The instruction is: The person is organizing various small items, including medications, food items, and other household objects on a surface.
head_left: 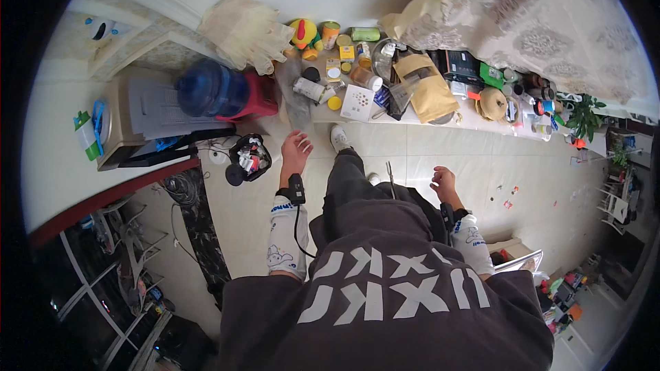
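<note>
My left hand [295,150] hangs over the floor in front of a cluttered ledge, fingers apart and loosely bent, holding nothing that I can see. Nearest to it is a crumpled clear plastic bag [295,99] at the ledge's left part. My right hand [443,181] is lower and to the right, above the tiles, its fingers half curled and apart with nothing visible in them. On the ledge ahead lie a white box with dots [357,103], a jar with a white lid [366,79], a yellow lid [335,103] and a brown paper pouch [430,96].
A blue water bottle [210,89] rests on a red stand [260,96] at the left. Below it, a black bag of small items [251,158] stands on the tiled floor [426,141]. Small red scraps [508,204] lie at right. A lace curtain [536,20] hangs behind the ledge.
</note>
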`<state>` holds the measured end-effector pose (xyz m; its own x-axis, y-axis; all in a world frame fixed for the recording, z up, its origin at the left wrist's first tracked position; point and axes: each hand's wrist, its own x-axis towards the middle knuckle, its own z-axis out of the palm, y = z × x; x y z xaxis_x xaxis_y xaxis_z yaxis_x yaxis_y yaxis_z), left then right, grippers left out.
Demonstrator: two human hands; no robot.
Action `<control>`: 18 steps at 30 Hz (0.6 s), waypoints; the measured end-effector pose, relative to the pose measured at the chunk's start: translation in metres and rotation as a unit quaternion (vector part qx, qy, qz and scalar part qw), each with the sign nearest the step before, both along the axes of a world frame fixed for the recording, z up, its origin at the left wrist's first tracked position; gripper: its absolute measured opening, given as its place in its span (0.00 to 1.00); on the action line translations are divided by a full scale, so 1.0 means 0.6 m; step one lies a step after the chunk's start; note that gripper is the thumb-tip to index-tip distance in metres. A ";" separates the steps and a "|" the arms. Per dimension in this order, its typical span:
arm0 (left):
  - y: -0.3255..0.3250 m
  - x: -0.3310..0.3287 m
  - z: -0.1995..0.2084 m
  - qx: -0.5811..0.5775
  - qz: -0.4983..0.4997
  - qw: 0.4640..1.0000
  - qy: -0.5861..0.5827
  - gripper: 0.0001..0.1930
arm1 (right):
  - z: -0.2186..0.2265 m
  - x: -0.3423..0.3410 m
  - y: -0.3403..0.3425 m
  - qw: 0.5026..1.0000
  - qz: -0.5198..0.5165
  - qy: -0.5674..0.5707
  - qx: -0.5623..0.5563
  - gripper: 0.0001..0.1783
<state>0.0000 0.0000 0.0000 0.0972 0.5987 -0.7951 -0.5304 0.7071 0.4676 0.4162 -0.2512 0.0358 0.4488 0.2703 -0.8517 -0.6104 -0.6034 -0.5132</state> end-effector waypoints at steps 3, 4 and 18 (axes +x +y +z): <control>0.007 0.013 -0.004 -0.017 0.004 1.000 -0.013 0.17 | 0.022 0.000 0.038 0.996 0.077 -0.017 -0.034 0.13; 0.071 0.014 -0.003 -0.010 -0.008 1.000 -0.012 0.17 | 0.023 -0.011 0.110 0.995 0.096 -0.016 -0.032 0.13; 0.179 0.021 -0.051 -0.059 -0.012 0.997 -0.048 0.17 | -0.022 -0.106 0.545 0.947 0.310 -0.063 0.059 0.15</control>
<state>0.0128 0.1073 -0.0306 0.1897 0.4987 -0.8458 -0.5504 0.7673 0.3290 0.3527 0.0759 0.0228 0.2688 0.6061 -0.7486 -0.0860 -0.7590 -0.6454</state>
